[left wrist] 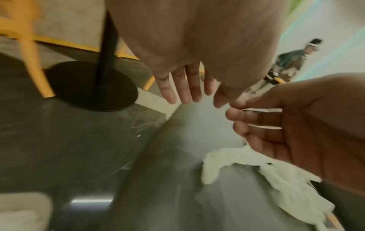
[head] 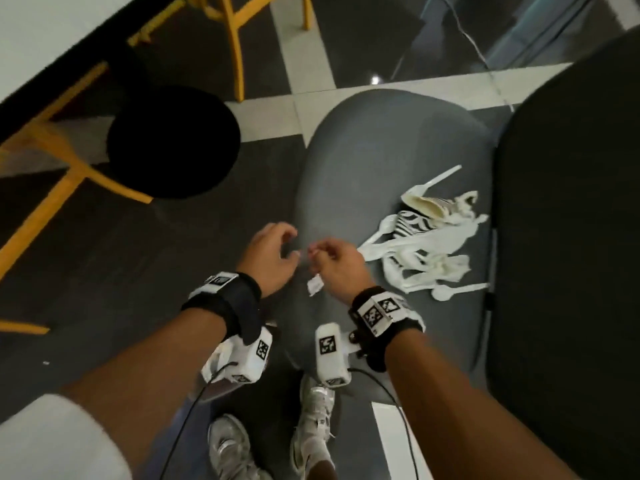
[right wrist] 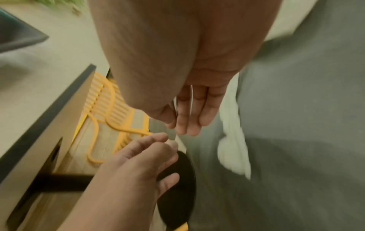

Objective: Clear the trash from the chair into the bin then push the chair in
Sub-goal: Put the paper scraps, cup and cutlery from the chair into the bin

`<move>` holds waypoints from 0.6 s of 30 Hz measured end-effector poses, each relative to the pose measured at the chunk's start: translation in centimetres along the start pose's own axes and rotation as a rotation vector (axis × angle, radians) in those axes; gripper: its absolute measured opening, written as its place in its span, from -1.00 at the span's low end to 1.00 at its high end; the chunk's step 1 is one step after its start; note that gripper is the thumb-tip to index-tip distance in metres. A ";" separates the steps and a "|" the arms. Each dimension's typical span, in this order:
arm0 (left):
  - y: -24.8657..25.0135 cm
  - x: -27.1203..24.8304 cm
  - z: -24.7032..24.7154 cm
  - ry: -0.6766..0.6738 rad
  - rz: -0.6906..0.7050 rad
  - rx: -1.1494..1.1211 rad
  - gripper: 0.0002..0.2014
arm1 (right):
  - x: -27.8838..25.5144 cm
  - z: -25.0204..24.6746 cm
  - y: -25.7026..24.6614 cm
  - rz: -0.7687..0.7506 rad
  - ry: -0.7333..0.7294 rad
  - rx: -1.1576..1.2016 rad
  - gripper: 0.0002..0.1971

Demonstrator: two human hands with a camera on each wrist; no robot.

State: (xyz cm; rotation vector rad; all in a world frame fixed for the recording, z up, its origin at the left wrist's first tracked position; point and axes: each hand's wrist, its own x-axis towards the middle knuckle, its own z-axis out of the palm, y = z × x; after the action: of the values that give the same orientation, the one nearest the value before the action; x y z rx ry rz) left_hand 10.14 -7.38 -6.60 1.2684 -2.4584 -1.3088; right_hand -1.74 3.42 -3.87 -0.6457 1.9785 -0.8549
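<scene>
Wrapper [head: 314,285] hangs pinched in right hand [head: 341,263] over chair [head: 381,150], left hand [head: 268,258] alongside.

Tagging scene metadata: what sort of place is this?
Probably a café or food-court seating area: a pedestal table, yellow chairs beside it, and a grey chair littered with plastic spoons and a paper cup.
</scene>
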 end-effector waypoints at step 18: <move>10.0 4.6 13.4 -0.298 -0.071 0.402 -0.46 | -1.5 -18.4 15.3 0.253 0.049 -0.652 -0.65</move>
State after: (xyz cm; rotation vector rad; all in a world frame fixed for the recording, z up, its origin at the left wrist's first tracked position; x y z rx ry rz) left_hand -4.79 1.08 -9.15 1.3290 -3.0315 -1.1248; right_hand -18.65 20.04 -7.56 -0.7116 2.3289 -0.0556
